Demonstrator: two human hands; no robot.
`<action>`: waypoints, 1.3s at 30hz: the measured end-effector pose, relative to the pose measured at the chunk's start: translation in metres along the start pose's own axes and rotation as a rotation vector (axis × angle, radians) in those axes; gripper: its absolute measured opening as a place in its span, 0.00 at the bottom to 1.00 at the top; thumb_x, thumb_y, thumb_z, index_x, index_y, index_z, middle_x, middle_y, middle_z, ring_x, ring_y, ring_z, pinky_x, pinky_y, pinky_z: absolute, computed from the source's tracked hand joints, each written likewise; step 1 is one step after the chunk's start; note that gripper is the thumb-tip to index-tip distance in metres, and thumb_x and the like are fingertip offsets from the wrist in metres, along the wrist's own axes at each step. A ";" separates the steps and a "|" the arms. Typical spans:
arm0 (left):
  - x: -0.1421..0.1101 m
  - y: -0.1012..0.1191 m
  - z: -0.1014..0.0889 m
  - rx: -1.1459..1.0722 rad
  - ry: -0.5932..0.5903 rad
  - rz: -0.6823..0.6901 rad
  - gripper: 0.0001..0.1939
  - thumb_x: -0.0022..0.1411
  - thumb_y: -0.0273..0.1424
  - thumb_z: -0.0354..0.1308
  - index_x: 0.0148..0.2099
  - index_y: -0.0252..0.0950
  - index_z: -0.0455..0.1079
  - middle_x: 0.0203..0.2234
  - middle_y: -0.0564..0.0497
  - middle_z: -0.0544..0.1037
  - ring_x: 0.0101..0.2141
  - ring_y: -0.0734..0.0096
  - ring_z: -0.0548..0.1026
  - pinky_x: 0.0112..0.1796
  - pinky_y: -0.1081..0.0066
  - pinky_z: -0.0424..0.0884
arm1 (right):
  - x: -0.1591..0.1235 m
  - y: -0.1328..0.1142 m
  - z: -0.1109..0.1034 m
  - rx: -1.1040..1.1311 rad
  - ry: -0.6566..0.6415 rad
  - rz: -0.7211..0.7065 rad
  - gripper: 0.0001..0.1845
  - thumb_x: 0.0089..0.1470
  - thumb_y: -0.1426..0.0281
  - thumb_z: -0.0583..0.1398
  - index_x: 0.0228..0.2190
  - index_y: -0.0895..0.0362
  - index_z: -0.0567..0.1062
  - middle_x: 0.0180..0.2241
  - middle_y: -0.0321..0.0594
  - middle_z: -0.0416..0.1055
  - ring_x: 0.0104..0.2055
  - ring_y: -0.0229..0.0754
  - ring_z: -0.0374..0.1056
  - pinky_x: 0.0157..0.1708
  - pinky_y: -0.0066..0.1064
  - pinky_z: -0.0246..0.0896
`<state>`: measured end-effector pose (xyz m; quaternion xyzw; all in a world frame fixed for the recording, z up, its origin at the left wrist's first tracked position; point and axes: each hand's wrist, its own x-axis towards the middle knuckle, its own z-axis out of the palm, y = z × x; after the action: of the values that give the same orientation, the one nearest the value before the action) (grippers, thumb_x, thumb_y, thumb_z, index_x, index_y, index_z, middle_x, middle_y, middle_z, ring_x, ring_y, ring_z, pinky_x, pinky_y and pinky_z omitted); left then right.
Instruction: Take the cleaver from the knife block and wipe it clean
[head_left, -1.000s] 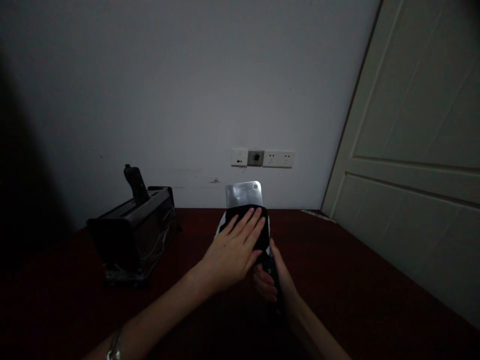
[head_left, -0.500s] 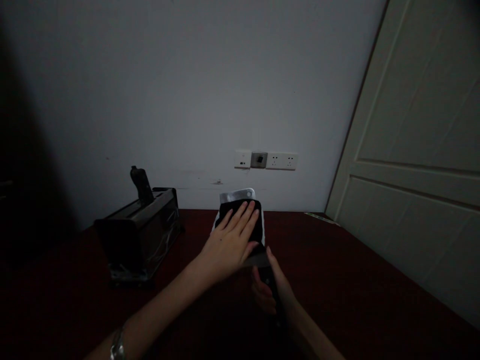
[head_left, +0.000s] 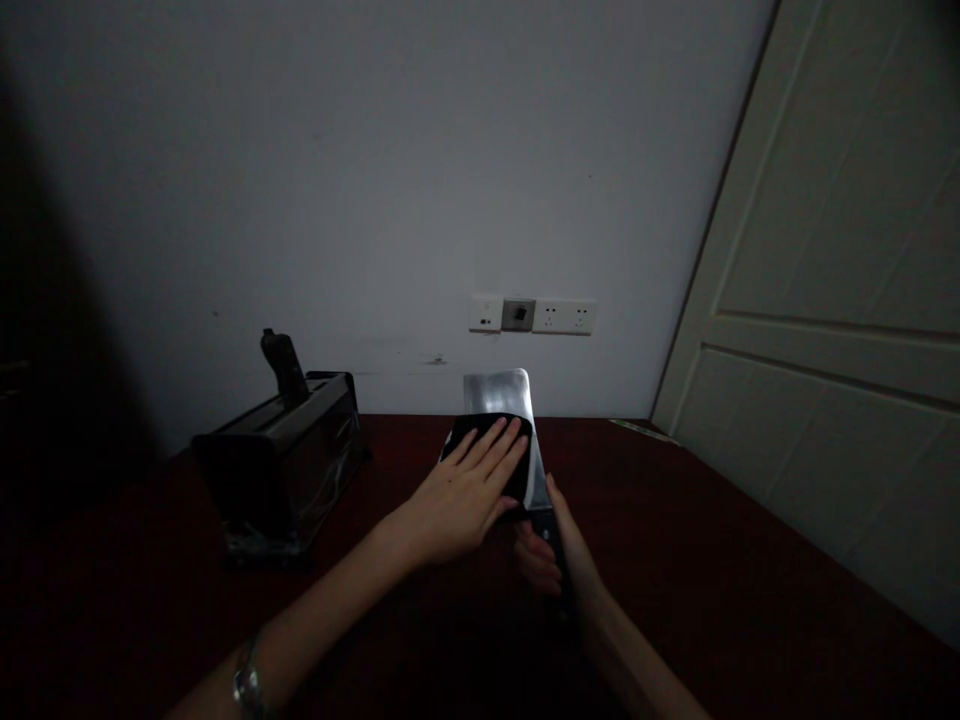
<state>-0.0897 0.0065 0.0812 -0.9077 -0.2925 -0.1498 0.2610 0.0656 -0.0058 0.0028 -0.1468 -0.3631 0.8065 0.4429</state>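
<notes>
Cloth (head_left: pixel 517 482) slid down the cleaver (head_left: pixel 499 392); a handle (head_left: pixel 282 363) stands in the rack (head_left: pixel 313 455).

From my remote seat I make out a shiny, silver-coloured bracelet (head_left: pixel 248 685) around the left forearm (head_left: pixel 337 612), its details blurred in the dimness. My view shows both forearms bare, and a tiny dot marking the back of the left hand (head_left: pixel 459 495).

1. On the tabletop (head_left: pixel 645 520), left: the holder (head_left: pixel 300 470), a handle (head_left: pixel 283 366) rising from its top.
2. Right of the holder: the cleaver (head_left: pixel 498 390), the cloth (head_left: pixel 519 482) on it.
3. Behind: the wall (head_left: pixel 375 200) with sockets (head_left: pixel 564 317).
4. Far right: the door (head_left: pixel 840 200).
</notes>
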 end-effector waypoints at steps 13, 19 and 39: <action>0.000 -0.014 0.003 -0.042 -0.007 0.005 0.30 0.66 0.34 0.41 0.66 0.32 0.37 0.64 0.45 0.38 0.63 0.63 0.34 0.59 0.60 0.45 | -0.001 0.004 0.002 0.089 0.041 0.027 0.34 0.48 0.42 0.48 0.12 0.58 0.63 0.05 0.25 0.49 0.05 0.26 0.39 0.03 0.18 0.38; 0.003 -0.014 -0.001 -0.055 -0.019 0.028 0.29 0.66 0.33 0.41 0.66 0.33 0.38 0.64 0.46 0.40 0.63 0.64 0.35 0.59 0.60 0.46 | -0.001 0.005 0.001 0.122 0.008 0.019 0.34 0.49 0.42 0.47 0.14 0.58 0.65 0.06 0.25 0.50 0.06 0.26 0.39 0.04 0.18 0.39; 0.001 -0.003 -0.002 -0.158 -0.073 0.038 0.30 0.65 0.34 0.43 0.66 0.35 0.39 0.64 0.47 0.39 0.63 0.66 0.35 0.59 0.60 0.45 | 0.007 0.025 -0.007 0.105 -0.113 0.177 0.36 0.47 0.39 0.45 0.10 0.57 0.60 0.05 0.27 0.49 0.05 0.28 0.43 0.03 0.21 0.43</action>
<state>-0.0913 0.0075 0.0844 -0.9357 -0.2718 -0.1340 0.1805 0.0501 -0.0053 -0.0195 -0.1092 -0.3304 0.8673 0.3560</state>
